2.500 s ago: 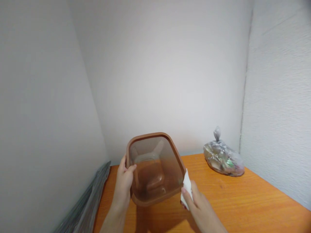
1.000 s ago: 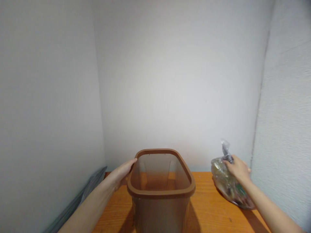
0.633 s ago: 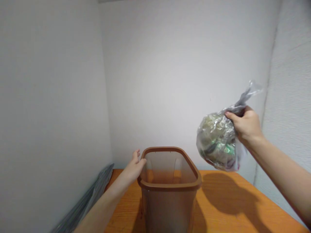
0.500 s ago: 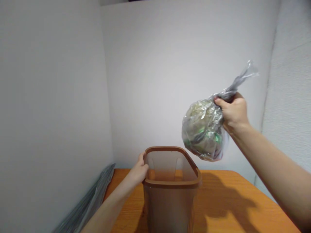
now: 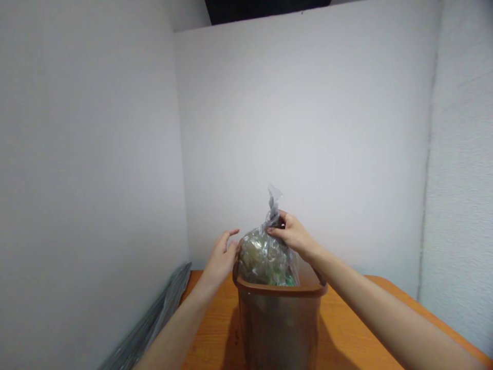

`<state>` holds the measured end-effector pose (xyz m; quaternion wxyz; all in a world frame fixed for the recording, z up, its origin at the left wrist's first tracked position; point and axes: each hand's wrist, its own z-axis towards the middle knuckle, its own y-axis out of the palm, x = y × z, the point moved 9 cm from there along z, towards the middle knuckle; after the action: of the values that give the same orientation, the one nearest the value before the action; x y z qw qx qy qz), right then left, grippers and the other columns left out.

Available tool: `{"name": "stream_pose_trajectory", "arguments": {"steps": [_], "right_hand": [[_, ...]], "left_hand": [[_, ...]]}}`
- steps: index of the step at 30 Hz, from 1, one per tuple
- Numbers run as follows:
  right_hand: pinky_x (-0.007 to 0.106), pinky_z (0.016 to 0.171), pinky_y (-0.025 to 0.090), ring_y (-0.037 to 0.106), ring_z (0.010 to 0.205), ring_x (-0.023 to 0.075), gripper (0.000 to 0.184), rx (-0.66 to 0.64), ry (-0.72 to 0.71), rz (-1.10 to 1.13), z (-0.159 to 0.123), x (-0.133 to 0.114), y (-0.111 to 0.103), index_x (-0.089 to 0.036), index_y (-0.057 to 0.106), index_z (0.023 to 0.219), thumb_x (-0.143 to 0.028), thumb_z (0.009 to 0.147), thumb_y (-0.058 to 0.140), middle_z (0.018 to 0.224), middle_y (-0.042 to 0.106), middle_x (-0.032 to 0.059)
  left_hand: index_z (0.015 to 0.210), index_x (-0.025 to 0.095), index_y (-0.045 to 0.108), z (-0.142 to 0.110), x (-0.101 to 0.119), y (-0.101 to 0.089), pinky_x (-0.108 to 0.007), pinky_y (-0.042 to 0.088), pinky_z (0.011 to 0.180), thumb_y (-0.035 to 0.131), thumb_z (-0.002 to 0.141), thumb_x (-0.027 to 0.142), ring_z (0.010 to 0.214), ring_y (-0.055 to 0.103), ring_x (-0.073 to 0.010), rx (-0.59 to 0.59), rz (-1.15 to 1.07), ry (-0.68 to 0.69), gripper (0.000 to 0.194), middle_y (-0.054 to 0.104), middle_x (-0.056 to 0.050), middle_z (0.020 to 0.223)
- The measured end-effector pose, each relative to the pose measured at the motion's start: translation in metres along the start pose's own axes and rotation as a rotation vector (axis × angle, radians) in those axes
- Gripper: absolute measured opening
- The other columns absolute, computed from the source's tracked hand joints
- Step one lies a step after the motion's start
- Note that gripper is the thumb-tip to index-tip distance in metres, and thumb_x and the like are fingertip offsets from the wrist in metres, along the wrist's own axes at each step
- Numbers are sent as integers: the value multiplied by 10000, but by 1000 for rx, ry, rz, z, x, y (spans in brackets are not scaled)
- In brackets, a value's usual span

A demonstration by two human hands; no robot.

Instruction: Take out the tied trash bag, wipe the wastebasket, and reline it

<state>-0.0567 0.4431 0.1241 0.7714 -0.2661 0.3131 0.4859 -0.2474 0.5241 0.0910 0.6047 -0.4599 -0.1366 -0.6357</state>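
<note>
A brown see-through plastic bin (image 5: 280,318) stands upright on the orange wooden table (image 5: 339,329). A clear knotted plastic bag of rubbish (image 5: 265,257) sits partly inside the bin's mouth, its upper half above the rim. My right hand (image 5: 293,235) pinches the bag's twisted neck just below the knot. My left hand (image 5: 221,258) rests against the bin's left rim, fingers loosely spread and curled, holding nothing.
White walls close in on the left, back and right. A grey plastic sheet or bag (image 5: 154,321) leans along the left wall at the table's edge. A dark gap (image 5: 265,7) shows above the back wall.
My right hand grasped the bag at the back right of the table, lifted it and carried it left, then lowered it into the bin. My left hand stayed at the bin's rim.
</note>
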Motion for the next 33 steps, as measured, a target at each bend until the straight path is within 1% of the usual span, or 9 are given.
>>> {"name": "stream_pose_trajectory", "arguments": {"steps": [2,5,8,11,15,19,24,29,33], "right_hand": [[303,658,425,551,699,169,214,-61,35,-5,-8,7,9,-178,579,809,-244,643,697,742,622,1],[288,655,402,524,698,153,266,-70,56,-13,-13,11,11,-191,538,816,-193,614,710,742,587,-28],[276,643,401,521,691,143,358,-75,67,29,-17,16,10,-213,475,844,-185,598,733,721,547,-59],[300,694,455,599,757,170,459,-124,99,104,-26,23,10,-227,435,929,-228,600,755,795,618,-35],[332,764,494,632,854,191,522,-145,149,149,-39,32,-5,-232,415,1023,-272,626,750,920,646,17],[322,776,491,611,904,191,435,-111,185,15,-43,35,-30,-214,485,1018,-292,657,715,992,628,44],[292,666,441,575,723,177,239,-241,179,-105,-47,28,-17,-173,642,825,-267,636,755,775,652,6],[287,672,395,527,719,173,103,-182,105,-164,-45,25,-15,-177,629,760,-257,727,685,714,604,-6],[290,697,399,530,745,173,135,-154,72,-100,-45,26,-18,-185,575,802,-316,803,608,745,582,-6]], "left_hand": [[1091,194,668,6,21,4,-398,334,1119,484,894,283,1236,532,-235,-46,27,71,284,648,-98,1240],[996,197,722,18,35,27,-359,437,1003,587,852,314,1093,613,-229,-160,55,126,229,713,-76,1095],[891,177,730,25,31,54,-307,505,832,680,777,287,879,662,-203,-271,69,135,165,740,-54,900],[749,168,690,27,21,69,-270,502,744,686,748,230,779,645,-179,-302,77,138,62,715,-26,766],[699,184,646,24,17,68,-248,484,758,661,747,202,813,629,-169,-263,69,156,53,688,-5,747],[722,186,632,22,23,62,-241,471,752,627,750,180,801,617,-161,-224,23,161,29,673,-6,762],[735,180,607,24,28,67,-233,459,706,593,760,202,745,596,-151,-228,-69,140,36,643,-7,739],[750,173,601,24,25,64,-229,450,668,614,763,303,717,593,-150,-277,-140,107,132,644,-11,728],[797,153,649,22,26,57,-252,474,661,629,794,457,704,614,-165,-358,-155,82,305,691,-45,762]]}}
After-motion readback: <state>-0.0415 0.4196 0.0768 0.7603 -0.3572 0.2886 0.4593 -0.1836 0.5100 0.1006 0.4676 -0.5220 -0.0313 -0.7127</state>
